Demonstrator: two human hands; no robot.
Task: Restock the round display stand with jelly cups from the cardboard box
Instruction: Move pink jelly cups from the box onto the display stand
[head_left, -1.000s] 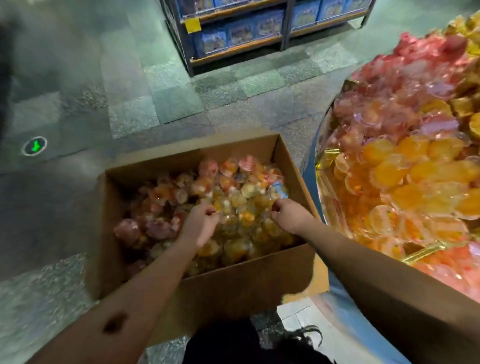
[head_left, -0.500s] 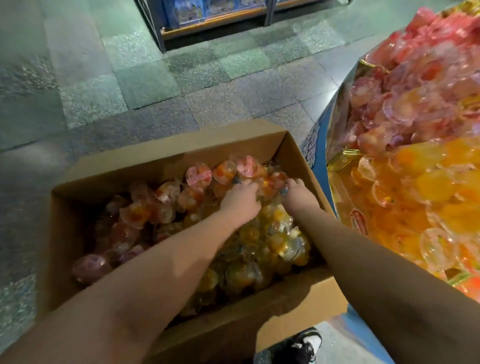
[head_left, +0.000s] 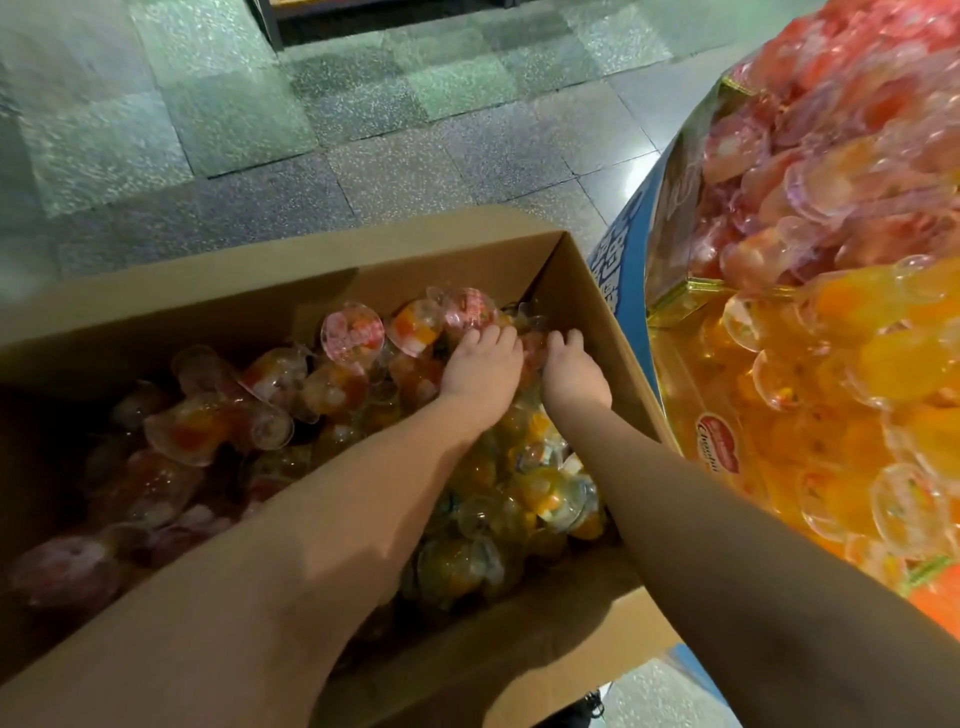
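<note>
An open cardboard box on the floor holds several clear jelly cups with pink, red and orange fillings. Both my hands are down among the cups at the box's far right corner. My left hand lies palm down with fingers curled into the cups. My right hand sits just beside it, fingers dug in near the box wall. The fingertips are hidden among the cups, so I cannot tell whether either hand grips a cup. The round display stand at right is heaped with pink cups above and orange cups below.
Grey and green stone floor tiles stretch beyond the box. The foot of a shelf unit shows at the top edge. The stand's blue printed side nearly touches the box's right wall. A dark shoe shows below the box.
Both hands have moved from the middle of the box to its far right corner and now lie close together. The view has tilted down and come closer to the box.
</note>
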